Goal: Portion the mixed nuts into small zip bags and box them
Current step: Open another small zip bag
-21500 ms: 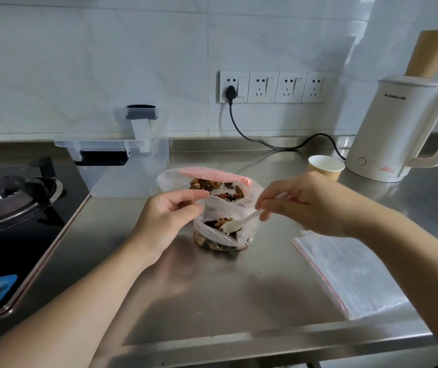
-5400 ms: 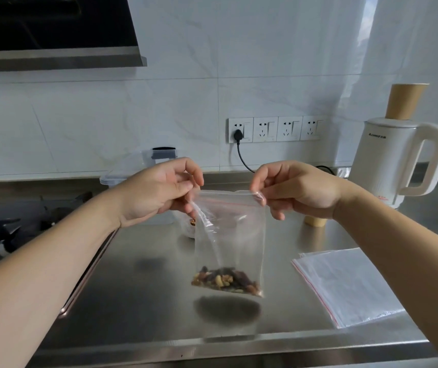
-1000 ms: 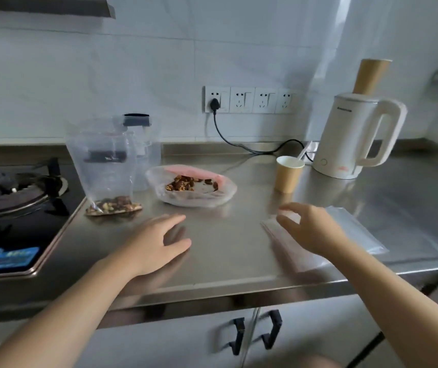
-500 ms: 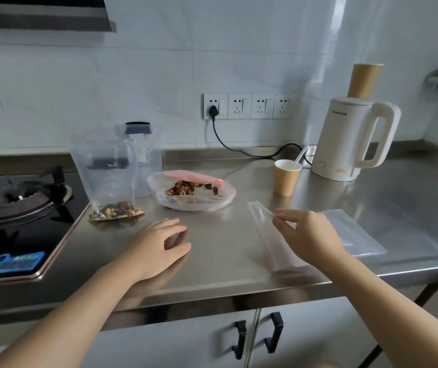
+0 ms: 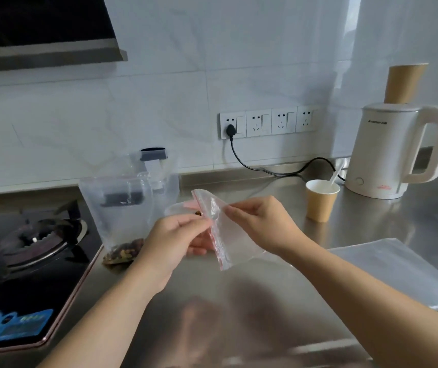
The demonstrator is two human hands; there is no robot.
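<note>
I hold an empty small zip bag with a red seal strip above the steel counter. My left hand pinches its seal edge, and my right hand pinches the upper side. A filled zip bag with mixed nuts at its bottom stands upright at the left, leaning on the clear plastic box. The big bag of nuts lies behind my hands, mostly hidden. A stack of empty zip bags lies at the right.
A paper cup with a white spoon stands at the back right, beside a white kettle with a paper cup on top. A gas hob fills the left. A black cable runs from the wall sockets.
My right hand has lifted one empty bag off the stack and brought it to the middle. My left hand rose from the counter and took hold of its seal edge.
</note>
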